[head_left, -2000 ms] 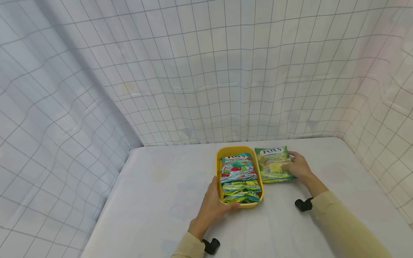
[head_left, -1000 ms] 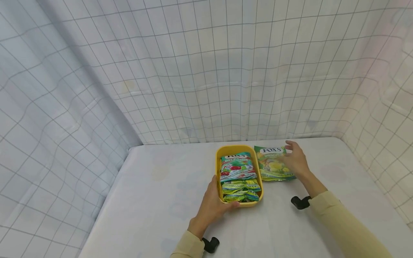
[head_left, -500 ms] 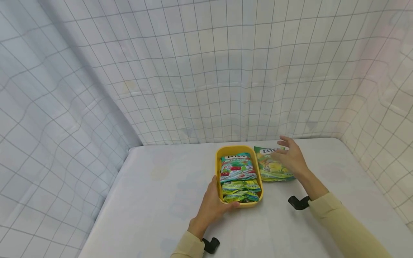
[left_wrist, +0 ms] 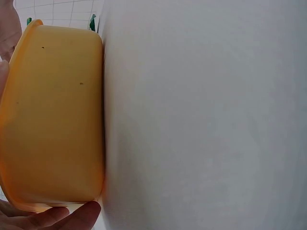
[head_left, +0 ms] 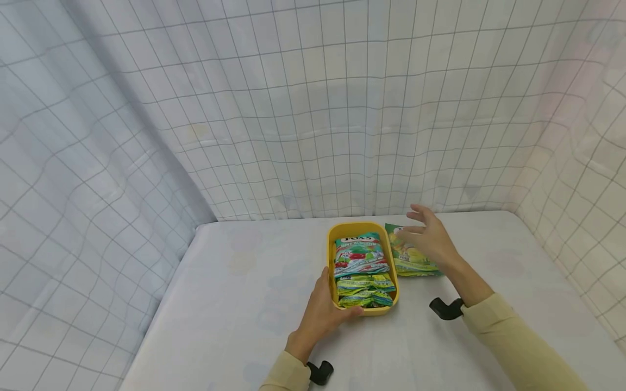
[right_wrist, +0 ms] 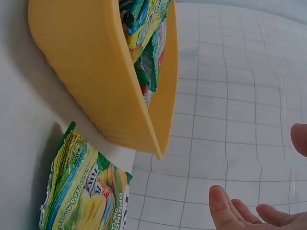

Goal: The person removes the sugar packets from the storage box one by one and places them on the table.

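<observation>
My left hand holds the near left corner of a yellow plastic bin, its thumb along the front wall. In the left wrist view, fingers press one end of the bin's wall. Inside the bin stand a teal Fox's Mint Blossom candy bag and yellow-green candy bags. A green Fox's Spring Tea candy bag lies just right of the bin. Above that bag hovers my right hand, fingers spread and holding nothing; it covers part of the bag. The right wrist view shows a gap between fingers and bag.
Everything rests on a white-covered table. White grid-patterned curtains rise behind it and at both sides. A black wrist mount sticks out from the right wrist, another mount from the left.
My right hand let go of the Spring Tea bag, lifted off it and moved left toward the bin. The bag stayed beside the bin. My left hand and the bin kept their place.
</observation>
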`<state>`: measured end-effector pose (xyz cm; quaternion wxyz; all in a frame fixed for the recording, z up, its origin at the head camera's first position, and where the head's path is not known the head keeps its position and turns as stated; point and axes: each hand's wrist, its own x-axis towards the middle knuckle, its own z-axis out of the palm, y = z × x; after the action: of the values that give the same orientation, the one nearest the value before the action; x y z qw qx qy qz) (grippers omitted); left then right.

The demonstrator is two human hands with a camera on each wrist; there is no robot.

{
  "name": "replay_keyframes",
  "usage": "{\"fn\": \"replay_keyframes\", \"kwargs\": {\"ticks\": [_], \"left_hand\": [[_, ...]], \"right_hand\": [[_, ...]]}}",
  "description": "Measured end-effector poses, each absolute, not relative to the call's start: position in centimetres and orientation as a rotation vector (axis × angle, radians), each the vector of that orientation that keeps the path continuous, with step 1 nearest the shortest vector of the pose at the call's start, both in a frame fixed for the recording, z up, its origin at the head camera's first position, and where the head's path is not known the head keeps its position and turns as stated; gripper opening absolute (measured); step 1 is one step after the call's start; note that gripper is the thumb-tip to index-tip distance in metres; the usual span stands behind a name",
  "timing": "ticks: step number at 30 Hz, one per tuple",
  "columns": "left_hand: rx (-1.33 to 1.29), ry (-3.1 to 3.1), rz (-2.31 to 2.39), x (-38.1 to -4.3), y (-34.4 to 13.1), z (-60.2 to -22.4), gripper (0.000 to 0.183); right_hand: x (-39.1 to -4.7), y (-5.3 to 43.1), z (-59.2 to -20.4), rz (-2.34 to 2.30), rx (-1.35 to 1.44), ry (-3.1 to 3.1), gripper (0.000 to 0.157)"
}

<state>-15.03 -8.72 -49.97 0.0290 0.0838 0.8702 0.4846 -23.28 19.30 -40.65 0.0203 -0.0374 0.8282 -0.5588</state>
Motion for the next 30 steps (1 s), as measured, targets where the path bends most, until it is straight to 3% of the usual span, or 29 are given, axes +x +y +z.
{"fn": "replay_keyframes", "kwargs": {"ticks": [18, 30], "left_hand": [[0.224, 2.673, 1.478, -14.9, -8.7, -49.9, 0.126], [0.250, 2.668, 1.501, -15.0, -8.8, -50.1, 0.125]], "right_hand": [[-23.8, 16.8, -41.3, -1.699, -0.202, 2.536, 0.091], [-24.3, 15.2, -42.5, -1.605, -0.207, 2.481, 0.100]]}}
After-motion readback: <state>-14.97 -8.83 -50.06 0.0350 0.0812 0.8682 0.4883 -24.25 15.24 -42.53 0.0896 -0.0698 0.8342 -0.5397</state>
